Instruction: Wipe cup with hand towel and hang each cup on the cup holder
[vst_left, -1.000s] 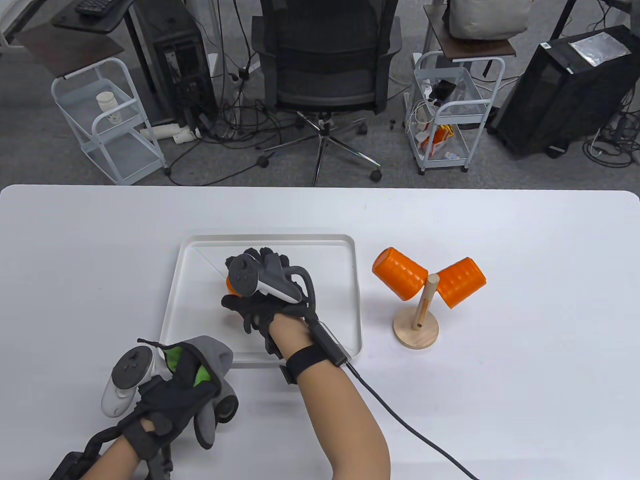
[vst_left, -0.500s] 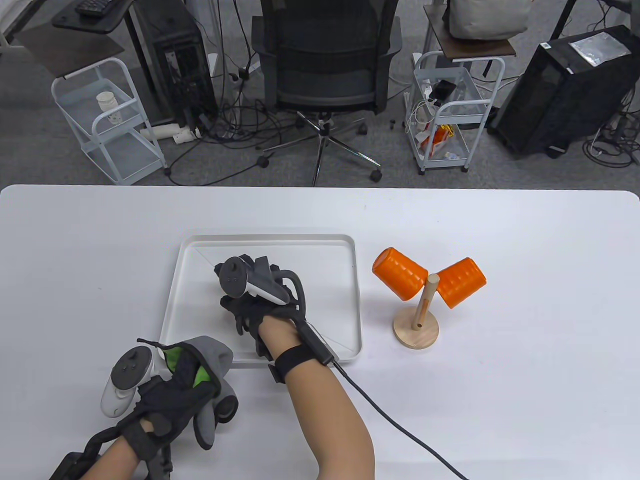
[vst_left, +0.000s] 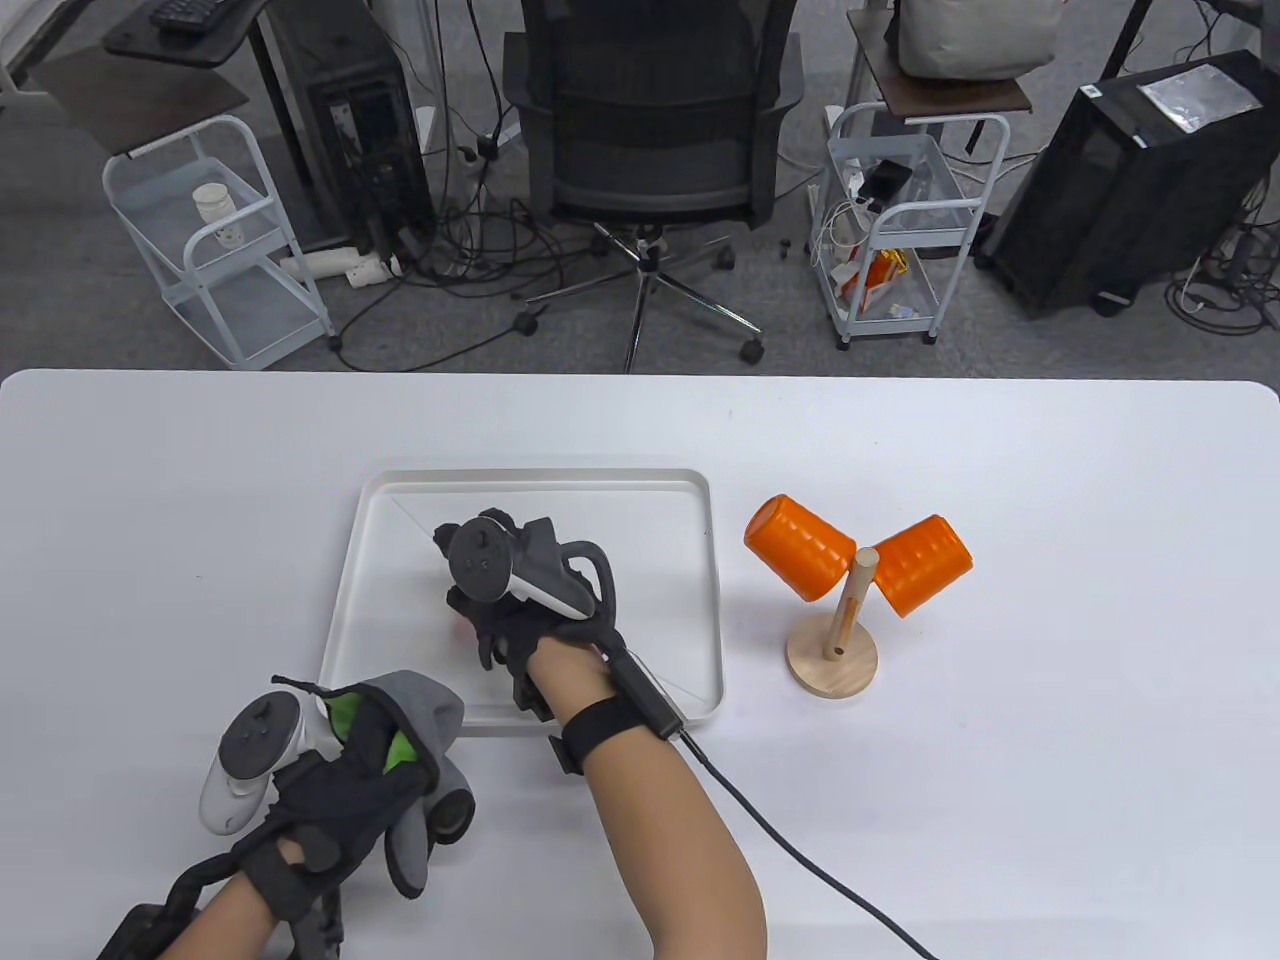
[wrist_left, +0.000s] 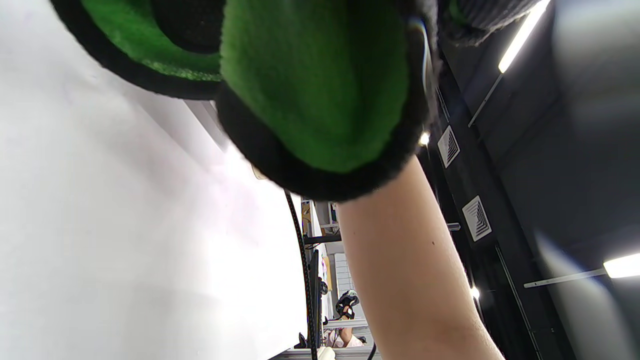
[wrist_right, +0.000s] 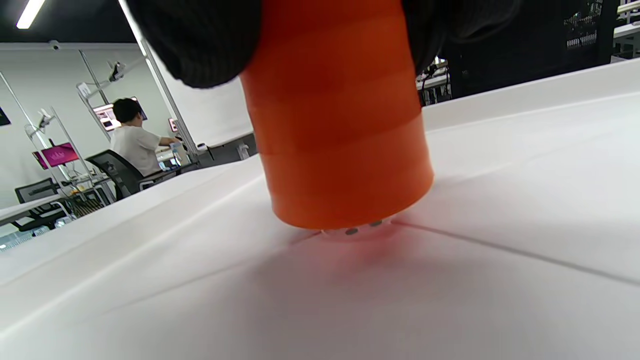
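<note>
right hand (vst_left: 515, 610) gripped the orange cup (wrist_right: 340, 125) from above in the tray (vst_left: 690, 600), ready to lift. left hand (vst_left: 330, 800) clutched the towel (vst_left: 425, 715) nearby for wiping.

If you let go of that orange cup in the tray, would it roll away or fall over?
Probably neither at once. The orange cup looks upright, its end about at the tray floor, so it should stand. Its sides are round, so tipped over it would likely roll. The right hand grips it from above, which suggests it is light.

white table (vst_left: 1050, 480) | on it: tray (vst_left: 530, 480), cup holder (vst_left: 832, 662)
</note>
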